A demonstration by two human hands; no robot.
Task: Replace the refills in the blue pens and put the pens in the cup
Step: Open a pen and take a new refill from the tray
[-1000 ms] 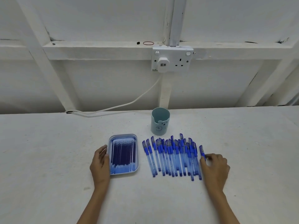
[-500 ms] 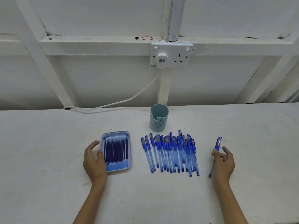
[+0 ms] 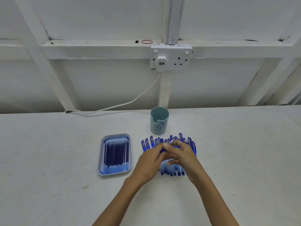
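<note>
A row of several blue pens (image 3: 172,171) lies on the white table, partly hidden under my hands. Above that row, my left hand (image 3: 150,162) and my right hand (image 3: 183,154) meet and both grip one blue pen (image 3: 171,142), whose clear end sticks out past the fingers. A pale blue cup (image 3: 158,121) with a bear face stands upright behind the pens, apparently holding nothing. Left of the pens sits a blue tray (image 3: 100,160) holding several dark blue refills (image 3: 115,154).
The white table (image 3: 48,160) runs to a white wall with beams. A wall socket (image 3: 171,57) with a plug is above the cup, and its white cable (image 3: 114,106) runs down to the table's back edge at left.
My right hand carried a pen from the right of the row to above the row. My left hand left the tray's side and joined it on that pen.
</note>
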